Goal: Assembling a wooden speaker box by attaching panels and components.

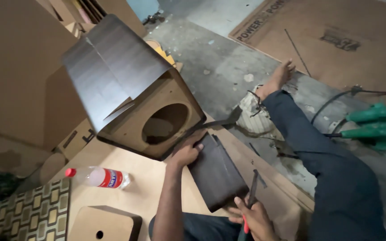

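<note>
- My left hand [186, 152] is closed in a pinch on the dark wood-grain laminate sheet [215, 174], right where it leaves the lower front corner of the speaker box [157, 120].
- My right hand [254, 218] is curled shut around a red-handled cutter [248, 206], its dark blade up against the sheet's near right edge; the fingertips also touch that edge.
- The speaker box lies tilted on the plywood board [148, 187], round cut-out facing me, its top and side already skinned in the same dark laminate, which overhangs in loose flaps.
- I judge the step in hand to be trimming the spare laminate that hangs off the box front.
- The next move, as I read it, calls for keeping the sheet taut with the left hand and running the blade straight along the box edge, fingers out of its path.
- A plastic water bottle [98, 177] with a red cap lies on the board to the left, well apart.
- Green-handled tools [376, 126] lie on the concrete floor at right, beyond my outstretched leg [309, 143].
</note>
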